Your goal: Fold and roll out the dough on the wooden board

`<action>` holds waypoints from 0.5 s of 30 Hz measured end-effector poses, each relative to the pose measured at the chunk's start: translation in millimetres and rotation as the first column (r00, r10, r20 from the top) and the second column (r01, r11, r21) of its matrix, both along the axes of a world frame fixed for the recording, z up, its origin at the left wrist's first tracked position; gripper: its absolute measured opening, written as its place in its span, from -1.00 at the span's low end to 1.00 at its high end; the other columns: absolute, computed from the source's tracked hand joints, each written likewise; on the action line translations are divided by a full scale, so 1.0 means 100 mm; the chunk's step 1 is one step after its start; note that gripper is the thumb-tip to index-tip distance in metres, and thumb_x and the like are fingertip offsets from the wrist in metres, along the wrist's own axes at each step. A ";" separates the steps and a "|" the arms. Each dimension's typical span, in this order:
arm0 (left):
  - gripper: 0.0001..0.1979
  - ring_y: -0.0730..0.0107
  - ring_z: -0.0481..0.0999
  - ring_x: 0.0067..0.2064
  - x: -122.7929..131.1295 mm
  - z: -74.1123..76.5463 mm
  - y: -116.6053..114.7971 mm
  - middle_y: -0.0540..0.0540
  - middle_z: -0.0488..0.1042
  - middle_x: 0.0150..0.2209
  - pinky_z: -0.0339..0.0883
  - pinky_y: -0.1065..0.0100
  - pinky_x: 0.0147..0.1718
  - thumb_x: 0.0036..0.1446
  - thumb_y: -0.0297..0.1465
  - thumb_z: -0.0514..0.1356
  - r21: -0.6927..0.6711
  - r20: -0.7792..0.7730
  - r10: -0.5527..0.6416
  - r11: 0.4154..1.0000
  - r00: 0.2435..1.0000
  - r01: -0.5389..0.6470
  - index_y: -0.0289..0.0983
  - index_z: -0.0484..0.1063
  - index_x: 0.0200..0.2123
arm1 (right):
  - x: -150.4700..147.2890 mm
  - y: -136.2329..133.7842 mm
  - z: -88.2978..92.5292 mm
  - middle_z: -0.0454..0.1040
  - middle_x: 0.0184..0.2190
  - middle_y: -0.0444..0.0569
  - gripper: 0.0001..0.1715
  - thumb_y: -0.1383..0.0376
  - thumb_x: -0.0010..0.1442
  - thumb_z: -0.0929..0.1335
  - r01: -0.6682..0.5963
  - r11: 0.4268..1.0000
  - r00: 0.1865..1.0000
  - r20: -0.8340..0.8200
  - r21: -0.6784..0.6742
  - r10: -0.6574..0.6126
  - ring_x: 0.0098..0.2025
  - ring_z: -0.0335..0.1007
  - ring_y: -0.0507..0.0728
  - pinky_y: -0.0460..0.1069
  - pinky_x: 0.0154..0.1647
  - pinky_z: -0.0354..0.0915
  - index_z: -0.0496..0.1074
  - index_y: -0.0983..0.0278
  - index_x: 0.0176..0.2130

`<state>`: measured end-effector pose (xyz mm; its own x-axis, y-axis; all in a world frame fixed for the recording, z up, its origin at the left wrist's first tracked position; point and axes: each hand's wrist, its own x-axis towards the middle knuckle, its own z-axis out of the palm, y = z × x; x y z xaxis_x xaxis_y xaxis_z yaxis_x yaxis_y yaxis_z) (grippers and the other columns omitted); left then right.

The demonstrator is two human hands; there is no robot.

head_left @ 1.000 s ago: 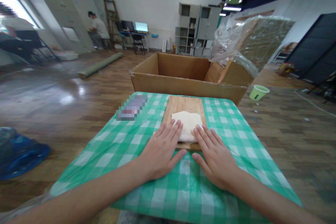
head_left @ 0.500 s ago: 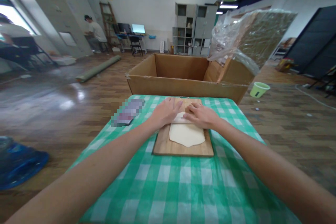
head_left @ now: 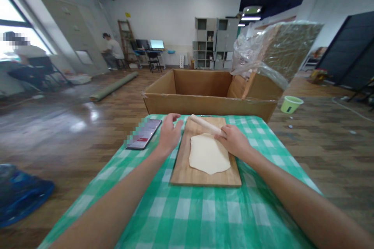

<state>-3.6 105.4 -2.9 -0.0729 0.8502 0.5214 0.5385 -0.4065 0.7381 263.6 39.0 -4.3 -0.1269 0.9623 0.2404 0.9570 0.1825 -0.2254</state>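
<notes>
A flat sheet of pale dough [head_left: 209, 155] lies on a wooden cutting board [head_left: 182, 173], its near edge drawn to a blunt point. My right hand [head_left: 235, 140] is closed round the right end of a light rolling pin [head_left: 206, 124], which slants over the far part of the board. The pin's left end is free and points away to the left. My left hand [head_left: 171, 132] hovers left of the board, fingers apart, with nothing in it. Beyond it to the left lies a phone [head_left: 144, 135], partly pixelated.
A green checked tablecloth [head_left: 175, 218] covers the table. Right past its far edge stands a large open cardboard box [head_left: 201, 103], with a plastic-wrapped panel [head_left: 292, 50] at its right. A green bucket [head_left: 291, 104] is on the floor. Two people sit far left.
My left hand has let go of the rolling pin and moved left off the board. The pin has swung from lying across the dough to a slant, held by my right hand alone.
</notes>
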 end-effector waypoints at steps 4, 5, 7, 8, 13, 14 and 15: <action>-0.77 0.10 0.52 0.02 0.09 -0.10 -0.21 -0.18 0.56 -0.08 0.33 0.07 0.13 0.27 -0.27 0.11 -0.079 -0.338 -0.192 0.981 0.921 0.175 -0.23 0.50 -0.15 | -0.01 0.05 0.04 0.58 -0.29 0.03 -0.61 0.02 0.36 0.38 -0.007 0.997 0.998 -0.071 -0.079 0.002 -0.31 0.44 0.14 -0.02 -0.36 0.13 0.53 0.26 -0.32; -0.76 0.08 0.52 0.01 0.10 -0.10 -0.26 -0.18 0.56 -0.11 0.32 0.06 0.13 0.27 -0.25 0.11 -0.112 -0.401 -0.229 0.973 0.887 0.201 -0.23 0.52 -0.18 | -0.01 0.06 0.05 0.58 -0.32 0.02 -0.61 0.02 0.34 0.39 -0.008 0.995 0.996 -0.089 -0.100 -0.001 -0.33 0.43 0.13 -0.02 -0.39 0.10 0.52 0.26 -0.33; -0.73 0.03 0.51 0.02 0.11 -0.09 -0.33 -0.19 0.56 -0.12 0.31 0.02 0.13 0.25 -0.17 0.17 -0.163 -0.499 -0.265 0.964 0.825 0.211 -0.21 0.54 -0.18 | 0.01 0.07 0.08 0.57 -0.35 0.00 -0.67 0.06 0.29 0.42 0.006 0.991 0.990 -0.141 -0.132 -0.025 -0.35 0.42 0.13 -0.03 -0.42 0.08 0.52 0.26 -0.33; -0.69 -0.01 0.50 0.03 0.12 -0.08 -0.36 -0.20 0.56 -0.11 0.31 -0.01 0.12 0.22 -0.11 0.20 -0.184 -0.535 -0.266 0.963 0.802 0.196 -0.21 0.54 -0.16 | 0.02 0.08 0.09 0.57 -0.36 -0.01 -0.71 0.09 0.26 0.44 0.014 0.988 0.983 -0.181 -0.152 -0.042 -0.35 0.41 0.12 -0.04 -0.42 0.08 0.52 0.27 -0.33; -0.44 -0.19 0.49 0.01 0.15 0.01 -0.44 -0.22 0.56 -0.13 0.36 -0.01 -0.07 0.00 0.16 0.29 -0.344 -0.590 -0.289 0.935 0.754 0.090 -0.19 0.52 -0.18 | 0.07 0.06 0.17 0.39 -0.58 -0.17 -0.69 0.13 0.08 0.53 -0.014 0.904 0.902 -0.396 -0.428 -0.173 -0.58 0.24 0.02 -0.08 -0.59 0.03 0.45 0.27 -0.40; -0.42 -0.20 0.49 0.00 0.16 0.04 -0.45 -0.22 0.56 -0.14 0.36 0.01 -0.11 -0.04 0.18 0.31 -0.367 -0.588 -0.297 0.927 0.752 0.079 -0.18 0.52 -0.21 | 0.08 0.05 0.19 0.35 -0.61 -0.20 -0.68 0.13 0.05 0.54 -0.026 0.887 0.892 -0.411 -0.462 -0.188 -0.61 0.19 0.00 -0.08 -0.63 0.00 0.43 0.27 -0.42; -0.43 -0.20 0.49 -0.01 0.17 0.07 -0.46 -0.22 0.56 -0.15 0.36 0.03 -0.12 -0.08 0.19 0.32 -0.384 -0.584 -0.304 0.920 0.753 0.074 -0.18 0.53 -0.24 | 0.08 0.04 0.20 0.32 -0.63 -0.22 -0.68 0.15 0.03 0.55 -0.039 0.878 0.886 -0.423 -0.477 -0.190 -0.63 0.16 -0.02 -0.09 -0.65 -0.02 0.42 0.27 -0.43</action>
<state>12.9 59.2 3.9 0.3488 0.9329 0.0891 0.8581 -0.3561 0.3700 271.6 43.0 15.9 -0.0389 0.9747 -0.2200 0.7366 -0.1208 -0.6655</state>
